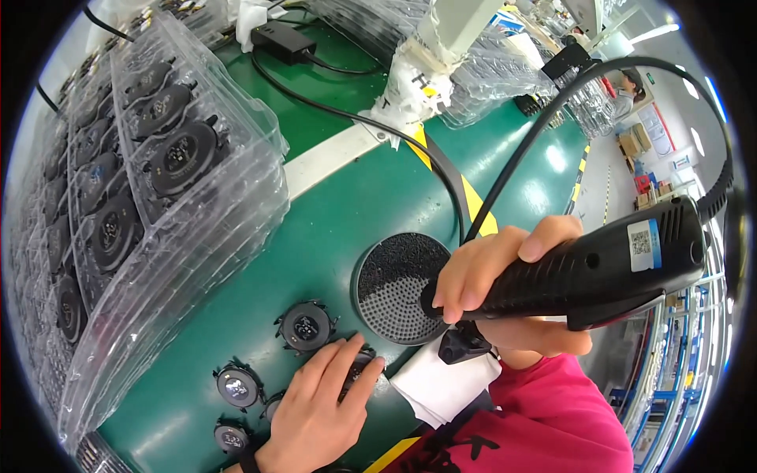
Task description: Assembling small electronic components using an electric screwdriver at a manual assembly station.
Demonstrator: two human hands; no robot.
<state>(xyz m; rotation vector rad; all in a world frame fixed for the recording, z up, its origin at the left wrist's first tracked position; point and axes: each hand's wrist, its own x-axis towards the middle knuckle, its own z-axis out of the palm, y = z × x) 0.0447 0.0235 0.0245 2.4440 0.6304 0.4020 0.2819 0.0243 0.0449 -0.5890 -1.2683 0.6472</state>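
Observation:
My right hand [512,276] is wrapped round a black handheld electric screwdriver [607,268] with a cable at its rear end. The driver's front end is over the near right side of a round dark dish [359,303]. Tiny black screws [406,252] are heaped in the dish's far half, and a dimpled plate shows in its near half. My left hand [319,410] has its fingers round a round black part [360,365] on the table, partly covered by them. Similar round parts lie beside it, among them one [306,325] just beyond my fingertips and another [238,385] further left.
Stacked clear plastic trays [181,236] with round black parts rise at the left. A white cloth [445,386] lies near my right forearm. The driver's black cable [536,126] arches above the green table [331,229]. A wrapped post [414,87] stands at the back.

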